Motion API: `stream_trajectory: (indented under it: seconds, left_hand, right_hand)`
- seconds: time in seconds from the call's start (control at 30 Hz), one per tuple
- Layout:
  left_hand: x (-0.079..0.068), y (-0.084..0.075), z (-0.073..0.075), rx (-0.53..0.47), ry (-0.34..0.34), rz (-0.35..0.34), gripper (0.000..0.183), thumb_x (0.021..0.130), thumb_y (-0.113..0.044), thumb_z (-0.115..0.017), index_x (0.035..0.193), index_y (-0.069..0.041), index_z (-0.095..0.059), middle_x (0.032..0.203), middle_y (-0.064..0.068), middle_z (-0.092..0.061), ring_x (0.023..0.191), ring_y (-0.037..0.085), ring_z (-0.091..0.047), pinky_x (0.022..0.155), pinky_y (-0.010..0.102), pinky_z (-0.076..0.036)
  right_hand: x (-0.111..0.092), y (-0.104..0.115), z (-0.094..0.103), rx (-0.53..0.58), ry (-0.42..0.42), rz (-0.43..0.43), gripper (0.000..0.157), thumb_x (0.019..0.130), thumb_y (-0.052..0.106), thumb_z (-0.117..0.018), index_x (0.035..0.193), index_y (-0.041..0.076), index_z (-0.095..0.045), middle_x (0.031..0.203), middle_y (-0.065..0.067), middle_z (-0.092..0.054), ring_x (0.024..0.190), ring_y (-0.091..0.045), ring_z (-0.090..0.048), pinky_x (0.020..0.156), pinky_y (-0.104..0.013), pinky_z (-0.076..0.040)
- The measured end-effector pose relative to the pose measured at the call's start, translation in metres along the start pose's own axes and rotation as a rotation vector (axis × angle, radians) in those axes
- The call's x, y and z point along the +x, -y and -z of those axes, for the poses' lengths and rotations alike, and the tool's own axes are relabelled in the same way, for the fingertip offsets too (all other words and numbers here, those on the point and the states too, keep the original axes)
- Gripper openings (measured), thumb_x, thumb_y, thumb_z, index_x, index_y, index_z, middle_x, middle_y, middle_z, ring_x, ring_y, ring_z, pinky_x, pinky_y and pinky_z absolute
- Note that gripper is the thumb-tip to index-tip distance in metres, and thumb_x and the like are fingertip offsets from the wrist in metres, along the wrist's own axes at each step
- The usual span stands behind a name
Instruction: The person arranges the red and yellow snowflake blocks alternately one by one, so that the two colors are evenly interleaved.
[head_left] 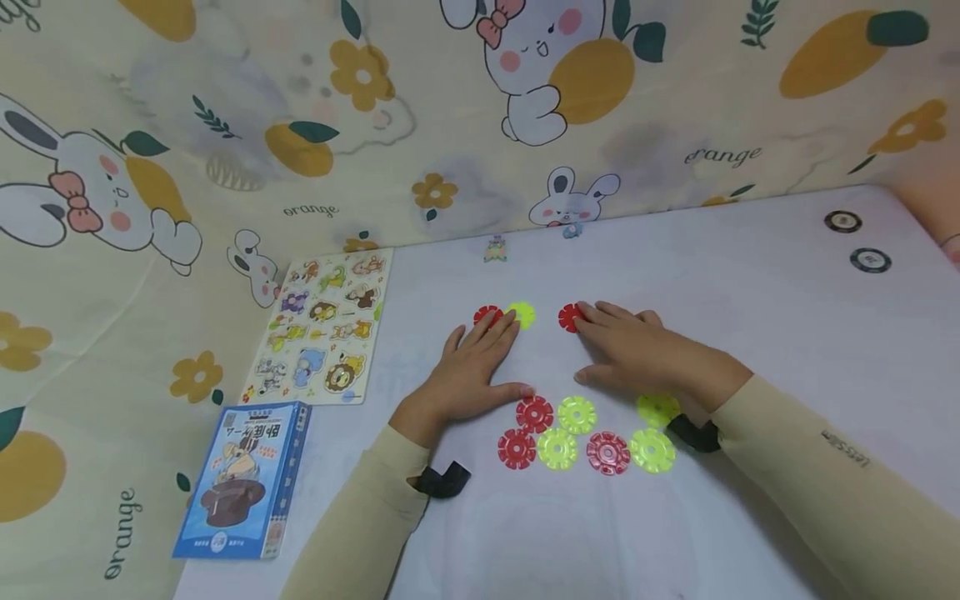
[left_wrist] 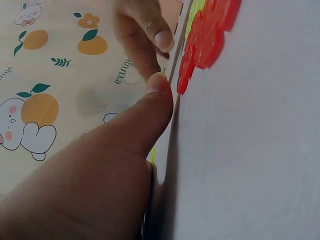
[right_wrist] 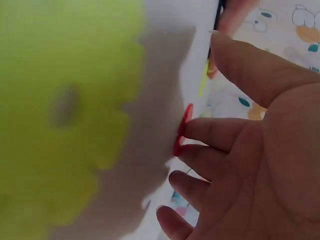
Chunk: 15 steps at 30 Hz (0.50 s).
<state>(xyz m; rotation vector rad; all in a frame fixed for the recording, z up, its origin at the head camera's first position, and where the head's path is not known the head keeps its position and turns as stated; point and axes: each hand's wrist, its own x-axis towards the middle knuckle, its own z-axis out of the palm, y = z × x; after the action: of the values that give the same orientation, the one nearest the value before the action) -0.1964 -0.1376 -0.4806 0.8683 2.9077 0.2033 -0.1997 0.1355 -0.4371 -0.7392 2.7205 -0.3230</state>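
My left hand [head_left: 468, 375] lies palm down with its fingers extended. Its fingertips touch a red notched plastic disc [head_left: 486, 312] and reach the edge of a yellow-green disc [head_left: 523, 314] beside it. To the right, the fingertips of my right hand [head_left: 630, 350] rest on another red disc [head_left: 568, 317]; the thumb is held apart from it. In the right wrist view, two fingertips meet that red disc [right_wrist: 186, 117]. Nearer me, below the hands, several red [head_left: 608, 452] and yellow-green discs [head_left: 557, 448] lie in two rows. My left thumb tip sits at the top of one red disc [head_left: 535, 413].
On the left stand a blue card-game box [head_left: 240, 483] and an animal sticker sheet [head_left: 322, 329]. Two black-rimmed round chips [head_left: 843, 222] lie at the far right. Two small figures [head_left: 495, 249] are near the back edge, before a bunny-print curtain [head_left: 450, 108].
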Motion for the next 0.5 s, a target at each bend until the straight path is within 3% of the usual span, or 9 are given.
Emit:
stream_trajectory:
  seconds: [0.27, 0.5]
  left_hand:
    - [-0.002, 0.002, -0.001, -0.012, -0.013, -0.019, 0.098, 0.078, -0.084, -0.031, 0.155, -0.025, -0.012, 0.159, -0.011, 0.001, 0.144, 0.017, 0.003, 0.109, 0.057, -0.004]
    - [-0.001, 0.002, -0.001, -0.012, -0.014, -0.021, 0.098, 0.078, -0.084, -0.029, 0.155, -0.025, -0.011, 0.159, -0.012, 0.003, 0.144, 0.017, 0.003, 0.109, 0.057, -0.003]
  right_hand:
    - [0.023, 0.009, 0.007, 0.04, 0.086, 0.009, 0.106, 0.07, 0.075, -0.063, 0.152, 0.018, -0.028, 0.158, -0.005, -0.015, 0.143, -0.032, -0.006, 0.102, -0.066, -0.012]
    - [0.031, 0.01, 0.005, 0.038, 0.096, -0.003, 0.113, 0.063, 0.08, -0.063, 0.153, 0.022, -0.026, 0.159, -0.001, -0.011, 0.143, -0.033, -0.003, 0.102, -0.067, -0.012]
